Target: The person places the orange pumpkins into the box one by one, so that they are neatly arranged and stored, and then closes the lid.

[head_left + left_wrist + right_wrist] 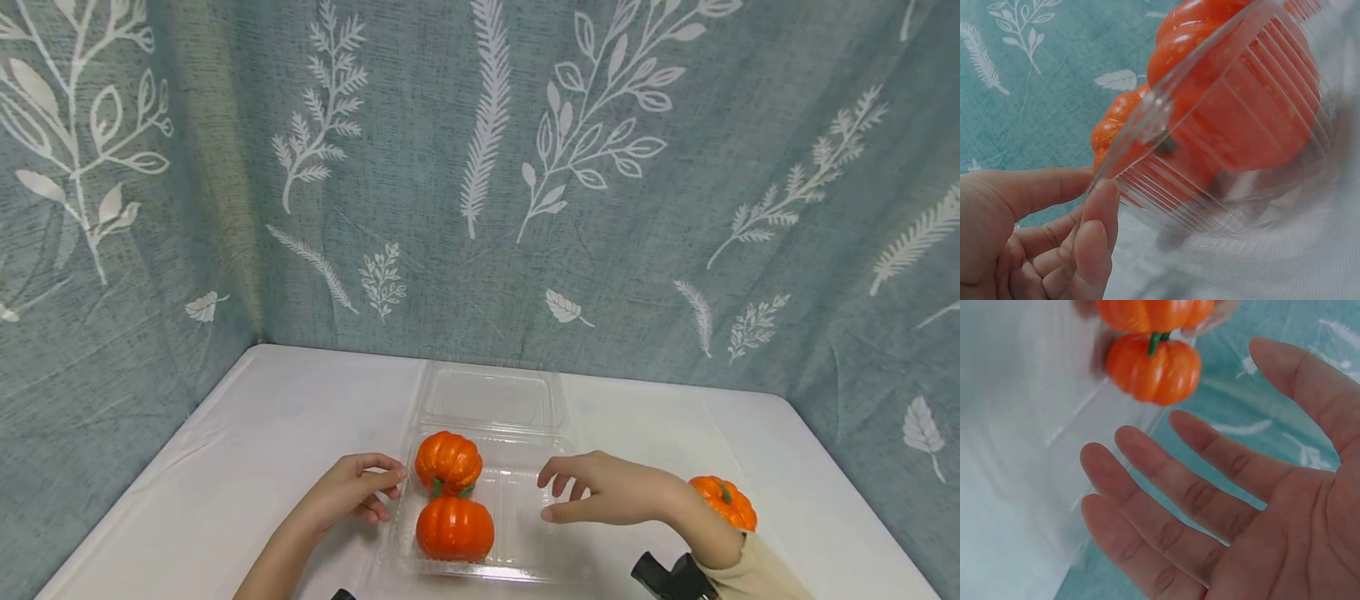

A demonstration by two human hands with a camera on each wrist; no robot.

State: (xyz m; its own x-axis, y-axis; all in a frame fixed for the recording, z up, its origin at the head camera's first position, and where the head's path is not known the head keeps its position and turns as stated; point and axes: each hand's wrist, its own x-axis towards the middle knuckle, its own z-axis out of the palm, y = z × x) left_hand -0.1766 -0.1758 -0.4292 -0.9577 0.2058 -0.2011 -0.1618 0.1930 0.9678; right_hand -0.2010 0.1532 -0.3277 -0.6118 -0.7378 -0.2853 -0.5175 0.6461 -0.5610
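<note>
A clear plastic clamshell container (525,573) lies on the table with its lid (491,397) folded back away from me. Two orange toy pumpkins sit in its left half: a farther pumpkin (448,460) and a nearer pumpkin (454,530), their green stems facing each other. My left hand (352,493) pinches the container's left rim between thumb and fingers, which the left wrist view shows close up. Over the right half hovers my right hand (603,489), empty, fingers spread and slightly bent. In the right wrist view its palm (1291,531) faces the camera, apart from the pumpkins.
Another orange pumpkin (733,502) rests on the white table (300,392) to the right, partly hidden by my right forearm. A blue-green curtain (420,275) with white leaf prints hangs behind the table and along both sides.
</note>
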